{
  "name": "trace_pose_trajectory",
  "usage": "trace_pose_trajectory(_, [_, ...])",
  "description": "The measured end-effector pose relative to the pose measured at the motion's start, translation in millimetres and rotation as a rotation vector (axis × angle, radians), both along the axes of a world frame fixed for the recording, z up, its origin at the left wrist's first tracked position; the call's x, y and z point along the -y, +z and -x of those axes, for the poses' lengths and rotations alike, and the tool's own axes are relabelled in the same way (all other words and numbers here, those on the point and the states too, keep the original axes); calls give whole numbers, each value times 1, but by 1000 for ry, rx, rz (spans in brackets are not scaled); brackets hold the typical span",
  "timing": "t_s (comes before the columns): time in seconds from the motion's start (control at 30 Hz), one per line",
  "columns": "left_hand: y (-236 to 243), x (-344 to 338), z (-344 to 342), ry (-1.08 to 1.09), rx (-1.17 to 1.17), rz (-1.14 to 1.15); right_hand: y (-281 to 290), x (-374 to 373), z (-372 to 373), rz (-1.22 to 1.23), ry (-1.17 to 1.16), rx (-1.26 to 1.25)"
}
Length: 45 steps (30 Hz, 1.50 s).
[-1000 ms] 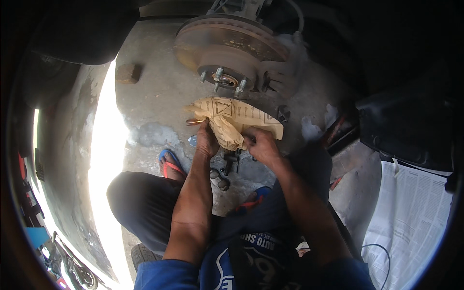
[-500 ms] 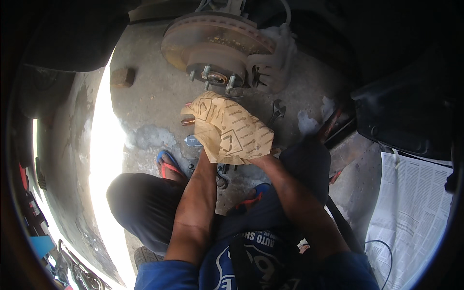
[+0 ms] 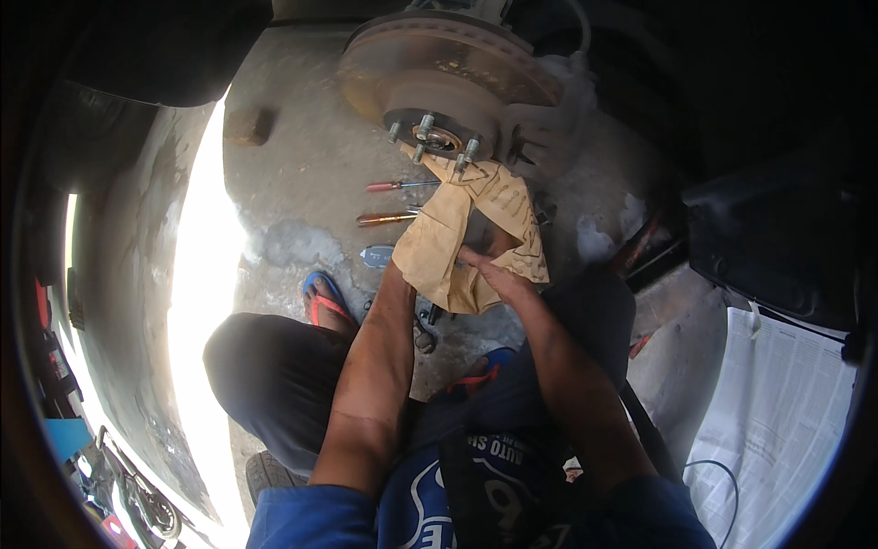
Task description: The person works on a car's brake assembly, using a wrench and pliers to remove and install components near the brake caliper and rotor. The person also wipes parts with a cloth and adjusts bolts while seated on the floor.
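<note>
A sheet of brown printed wrapping paper (image 3: 430, 242) is held up in front of me, bent round with an opening in its middle. My left hand (image 3: 400, 277) grips its near left side, with the fingers hidden by the paper. At the opening's near edge, my right hand (image 3: 494, 272) is closed on the paper, thumb showing. Something dark grey shows through the opening; I cannot tell what it is. Just beyond the paper are the wheel studs (image 3: 426, 125) of a rusty brake disc (image 3: 444, 78). A red-handled screwdriver (image 3: 382, 187) and an amber-handled screwdriver (image 3: 380, 220) lie left of the paper.
A brake caliper (image 3: 540, 137) sits at the disc's right. A flat grey piece (image 3: 376, 256) lies by my left forearm. Dark metal tools (image 3: 423, 339) rest between my feet. A block (image 3: 249, 126) stands far left; newspaper (image 3: 777, 393) is spread at right.
The paper has turned and opened up, shifting slightly right, and its opening now shows. My right thumb has come into view. The whole scene has shifted right and a little up in the picture.
</note>
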<state>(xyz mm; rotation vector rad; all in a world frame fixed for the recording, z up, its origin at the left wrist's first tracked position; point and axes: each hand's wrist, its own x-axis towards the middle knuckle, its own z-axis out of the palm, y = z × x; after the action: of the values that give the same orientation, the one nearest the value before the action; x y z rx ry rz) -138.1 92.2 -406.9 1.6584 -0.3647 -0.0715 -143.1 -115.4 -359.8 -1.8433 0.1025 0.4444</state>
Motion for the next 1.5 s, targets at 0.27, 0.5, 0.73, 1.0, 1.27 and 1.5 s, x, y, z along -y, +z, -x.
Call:
trace_pose_trajectory(0.27, [-17, -82, -19, 982, -636, 1112, 54, -8, -7, -826, 24, -511])
trace_pose_trajectory(0.5, [32, -110, -36, 1051, -756, 749, 58, -16, -7, -679, -127, -474])
trace_pose_trajectory(0.73, [68, -7, -34, 246, -877, 239, 64, -10, -9, -178, -155, -364])
trace_pose_trajectory(1.0, [139, 121, -57, 214, -254, -345, 53, 27, -31, -471, -992, -423])
trace_pose_trajectory(1.27, [169, 158, -46, 624, -165, -290, 64, 47, -41, -413, -1054, -117])
trace_pose_trajectory(1.5, [179, 169, -72, 579, -929, 1239, 88, 44, -23, -491, -1028, -129])
